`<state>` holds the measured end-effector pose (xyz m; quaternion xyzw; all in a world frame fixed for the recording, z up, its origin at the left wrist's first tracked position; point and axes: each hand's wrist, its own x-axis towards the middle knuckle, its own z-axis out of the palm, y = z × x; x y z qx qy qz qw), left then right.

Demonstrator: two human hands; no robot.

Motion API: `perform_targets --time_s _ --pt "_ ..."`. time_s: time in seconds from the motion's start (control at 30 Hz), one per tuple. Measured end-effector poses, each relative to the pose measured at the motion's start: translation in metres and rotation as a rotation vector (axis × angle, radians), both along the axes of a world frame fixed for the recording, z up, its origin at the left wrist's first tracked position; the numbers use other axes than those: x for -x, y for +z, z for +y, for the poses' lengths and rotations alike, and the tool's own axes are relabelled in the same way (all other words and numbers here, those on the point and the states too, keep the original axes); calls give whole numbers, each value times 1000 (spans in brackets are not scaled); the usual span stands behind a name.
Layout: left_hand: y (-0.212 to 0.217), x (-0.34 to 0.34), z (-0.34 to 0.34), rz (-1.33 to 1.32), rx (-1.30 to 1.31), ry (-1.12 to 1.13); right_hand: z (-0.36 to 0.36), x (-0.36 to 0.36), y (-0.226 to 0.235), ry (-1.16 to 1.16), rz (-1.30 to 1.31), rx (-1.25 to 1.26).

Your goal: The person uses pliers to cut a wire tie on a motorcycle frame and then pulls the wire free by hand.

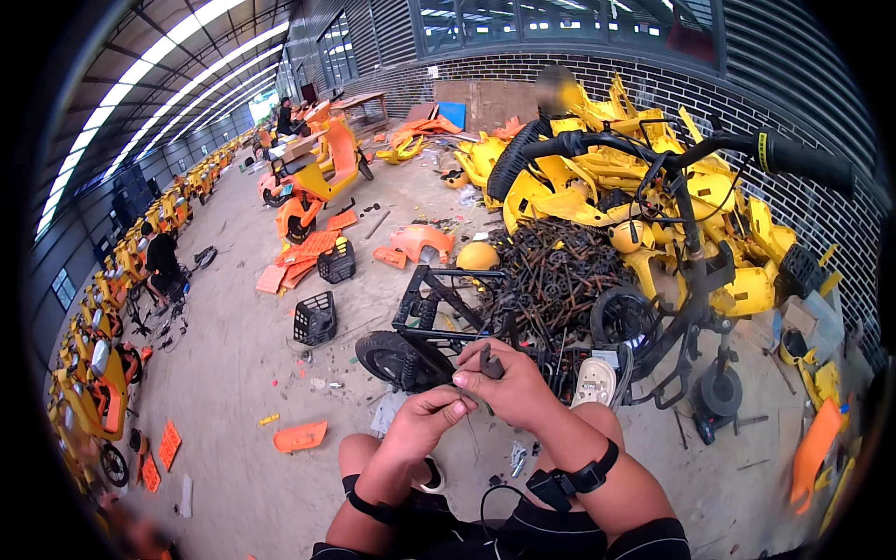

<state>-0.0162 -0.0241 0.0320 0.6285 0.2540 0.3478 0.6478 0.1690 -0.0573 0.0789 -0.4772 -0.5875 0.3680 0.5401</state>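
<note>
My left hand (427,420) is closed in a pinch in front of my knees, on something too small to make out. Close against it, my right hand (509,385) is wrapped round a small dark tool (490,362), whose blunt end sticks up past the thumb; its exact kind is unclear. A thin dark strand hangs below the fingertips. Just beyond both hands stands a stripped black scooter frame (443,303), with its rear wheel (397,359) to the left. The frame's black handlebar (691,154) reaches across on the right.
A heap of dark metal parts (555,280) lies beyond the frame, with yellow body panels (672,187) piled behind. Black baskets (315,318) and an orange panel (301,437) lie on the left floor. A cordless drill (707,425) lies right. Yellow scooters (98,387) line the left; a person (161,257) crouches there.
</note>
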Motion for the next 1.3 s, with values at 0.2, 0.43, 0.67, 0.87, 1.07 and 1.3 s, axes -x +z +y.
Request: perform_targets --time_s 0.2,0.43,0.67,0.87,1.07,1.3 --pt "-7 -7 4 115 -465 223 2 -4 -5 -22 -14 -35" --pt "-8 -17 -1 164 -404 339 0 -5 -7 -48 -15 -67" --pt "-11 -28 -8 46 -303 187 3 -16 -8 -20 67 -25" --pt "-3 -21 -10 -64 -18 -178 1 -18 -3 -5 95 60" --pt "-4 -16 -2 107 -182 -68 2 -19 -6 -19 32 18" --pt "-16 -26 -7 214 -438 277 1 -20 -7 -118 85 106"
